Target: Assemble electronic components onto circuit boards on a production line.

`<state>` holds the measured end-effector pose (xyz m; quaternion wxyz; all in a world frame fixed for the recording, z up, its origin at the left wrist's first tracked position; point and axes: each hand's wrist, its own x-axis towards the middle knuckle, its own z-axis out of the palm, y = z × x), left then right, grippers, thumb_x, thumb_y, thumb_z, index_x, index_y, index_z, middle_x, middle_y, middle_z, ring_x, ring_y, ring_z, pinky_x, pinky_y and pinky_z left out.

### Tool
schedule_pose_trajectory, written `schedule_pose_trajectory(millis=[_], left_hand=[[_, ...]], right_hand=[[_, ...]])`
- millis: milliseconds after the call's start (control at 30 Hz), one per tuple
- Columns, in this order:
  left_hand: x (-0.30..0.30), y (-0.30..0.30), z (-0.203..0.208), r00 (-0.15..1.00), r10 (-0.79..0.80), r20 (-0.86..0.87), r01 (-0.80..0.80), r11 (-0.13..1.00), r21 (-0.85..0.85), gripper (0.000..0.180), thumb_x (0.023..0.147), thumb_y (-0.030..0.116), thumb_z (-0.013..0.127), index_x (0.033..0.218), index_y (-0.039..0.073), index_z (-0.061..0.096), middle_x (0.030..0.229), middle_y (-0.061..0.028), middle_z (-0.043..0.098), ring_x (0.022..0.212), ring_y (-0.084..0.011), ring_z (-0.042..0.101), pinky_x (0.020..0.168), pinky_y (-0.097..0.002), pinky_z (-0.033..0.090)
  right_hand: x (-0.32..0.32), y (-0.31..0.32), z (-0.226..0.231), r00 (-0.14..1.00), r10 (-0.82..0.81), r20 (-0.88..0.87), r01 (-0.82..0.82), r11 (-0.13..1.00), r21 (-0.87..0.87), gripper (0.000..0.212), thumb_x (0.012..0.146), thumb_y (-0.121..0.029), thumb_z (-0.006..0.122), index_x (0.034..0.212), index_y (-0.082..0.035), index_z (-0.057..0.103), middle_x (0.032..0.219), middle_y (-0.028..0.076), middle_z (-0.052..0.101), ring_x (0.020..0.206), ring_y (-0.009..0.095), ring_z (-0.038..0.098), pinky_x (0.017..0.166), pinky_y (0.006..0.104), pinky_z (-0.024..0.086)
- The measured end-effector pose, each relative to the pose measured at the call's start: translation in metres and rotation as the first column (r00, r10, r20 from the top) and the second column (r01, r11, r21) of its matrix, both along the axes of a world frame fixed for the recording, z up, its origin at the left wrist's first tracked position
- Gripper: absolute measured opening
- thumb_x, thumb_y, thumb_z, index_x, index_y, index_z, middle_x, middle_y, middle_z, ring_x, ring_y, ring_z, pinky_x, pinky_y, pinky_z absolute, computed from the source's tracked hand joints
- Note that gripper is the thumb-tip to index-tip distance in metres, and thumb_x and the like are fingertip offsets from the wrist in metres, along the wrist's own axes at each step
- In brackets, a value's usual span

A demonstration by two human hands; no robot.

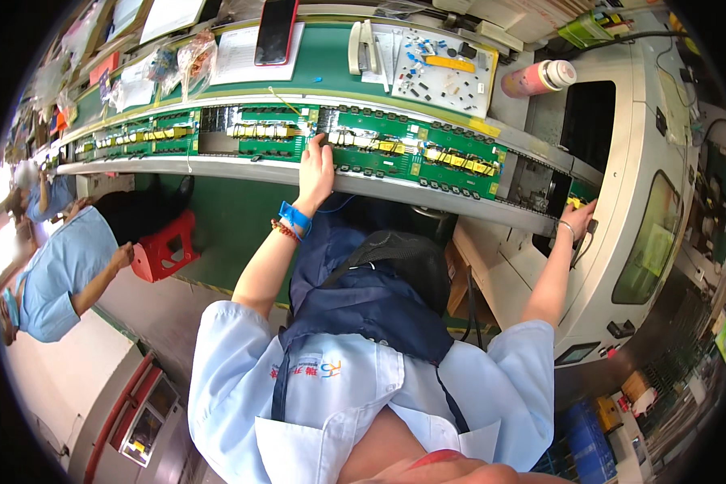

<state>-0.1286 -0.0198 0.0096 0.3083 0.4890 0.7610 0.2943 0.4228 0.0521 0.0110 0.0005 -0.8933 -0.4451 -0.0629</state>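
circuit board (379, 143) lies upper centre of the frame, long axis running sideways along the conveyor (395, 189), just right of the left hand (316, 171), the nearer one, half-curled at its edge; the right hand (577, 219), far right, is loosely bent; either's hold is unclear.

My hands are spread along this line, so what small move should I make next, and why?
I'd probably use your left hand to nudge the green circuit boards just right of it gently rightward. Its fingers are near their left end, and a stretch of dark track shows between them and the white machine, where your right hand is at the opening.
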Motion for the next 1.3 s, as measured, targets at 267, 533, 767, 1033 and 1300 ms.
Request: schedule_pose_trajectory(millis=[267, 533, 767, 1033, 1300], left_hand=[[0.001, -0.002, -0.008, 0.975, 0.119, 0.186, -0.115, 0.993, -0.033, 0.035, 0.089, 0.025, 0.041, 0.112, -0.001, 0.044, 0.103, -0.025, 0.054, 0.098, -0.0381, 0.05, 0.086, -0.0414, 0.039], [0.026, 0.0, -0.004, 0.975, -0.009, 0.222, 0.021, 0.998, -0.053, 0.035, 0.091, 0.026, 0.039, 0.117, 0.002, 0.04, 0.094, -0.0183, 0.061, 0.089, -0.0283, 0.057, 0.082, -0.0367, 0.042], [0.063, 0.0, 0.014, 0.952, -0.056, 0.3, 0.065, 0.998, -0.022, 0.037, 0.087, 0.027, 0.043, 0.113, 0.002, 0.041, 0.088, -0.0212, 0.058, 0.089, -0.0397, 0.05, 0.08, -0.0462, 0.039], [0.048, -0.011, 0.04, 0.978, -0.16, 0.134, 0.129, 0.968, 0.217, 0.029, 0.084, 0.015, 0.048, 0.109, 0.001, 0.047, 0.091, -0.0139, 0.061, 0.087, -0.0319, 0.051, 0.078, -0.041, 0.04], [-0.031, -0.086, 0.049, 0.971, 0.168, 0.172, -0.198, 0.964, 0.177, 0.021, 0.086, 0.009, 0.044, 0.106, 0.002, 0.048, 0.088, -0.0121, 0.059, 0.084, -0.0308, 0.05, 0.076, -0.0376, 0.041]], right_hand=[[-0.068, -0.006, 0.025, 0.974, 0.119, 0.19, -0.125, 0.992, 0.019, 0.064, 0.074, -0.032, 0.06, 0.129, -0.007, 0.038, 0.13, 0.009, 0.038, 0.115, 0.031, 0.041, 0.091, 0.0478, 0.035], [-0.166, 0.016, 0.065, 0.849, 0.528, 0.007, -0.503, 0.804, 0.318, 0.049, 0.072, -0.018, 0.06, 0.12, -0.011, 0.047, 0.122, 0.009, 0.044, 0.107, 0.03, 0.046, 0.085, 0.047, 0.037], [-0.259, 0.051, 0.072, 0.472, 0.844, -0.255, -0.724, 0.536, 0.434, 0.033, 0.073, -0.01, 0.058, 0.106, -0.007, 0.055, 0.105, 0.013, 0.053, 0.095, 0.029, 0.055, 0.08, 0.0389, 0.045], [-0.359, 0.094, 0.029, 0.296, 0.777, -0.556, -0.891, 0.434, 0.131, 0.016, 0.07, -0.022, 0.066, 0.081, -0.01, 0.065, 0.087, 0.009, 0.058, 0.086, 0.027, 0.056, 0.076, 0.0386, 0.045], [-0.4, 0.116, 0.015, 0.283, 0.854, -0.436, -0.959, 0.237, -0.157, 0.018, 0.071, -0.026, 0.06, 0.073, -0.009, 0.065, 0.084, 0.014, 0.059, 0.087, 0.032, 0.055, 0.076, 0.042, 0.045]])
